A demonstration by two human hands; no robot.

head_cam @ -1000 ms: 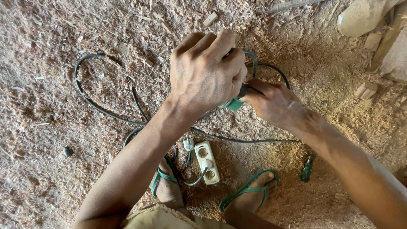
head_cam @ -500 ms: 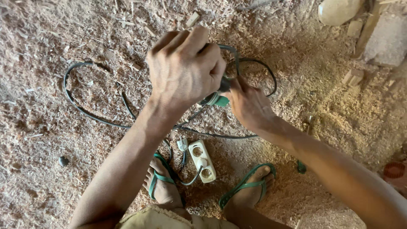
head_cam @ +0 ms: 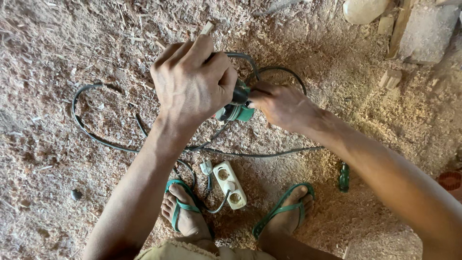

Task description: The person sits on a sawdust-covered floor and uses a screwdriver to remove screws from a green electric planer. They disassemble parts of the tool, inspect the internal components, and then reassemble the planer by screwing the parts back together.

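Observation:
My left hand (head_cam: 192, 82) is clenched over the top of a green power tool (head_cam: 236, 111), which is mostly hidden under the palm. My right hand (head_cam: 281, 106) grips the tool's dark front part from the right, fingers closed on it. A black power cable (head_cam: 96, 137) loops over the sawdust-covered ground behind and below the tool. Between my feet lies a cream double socket block (head_cam: 230, 185) with a pale plug (head_cam: 206, 167) beside it.
My feet wear green flip-flops (head_cam: 180, 207), the other sandal (head_cam: 284, 209) to the right. A small green-handled screwdriver (head_cam: 344, 177) lies in the sawdust at right. Stone blocks (head_cam: 423, 29), a wood offcut (head_cam: 391, 78) and a pale rounded object (head_cam: 365, 9) sit at the top right.
Both hands and the tool have stayed locked together; the view has shifted a little, and my right hand has turned slightly on the tool's front.

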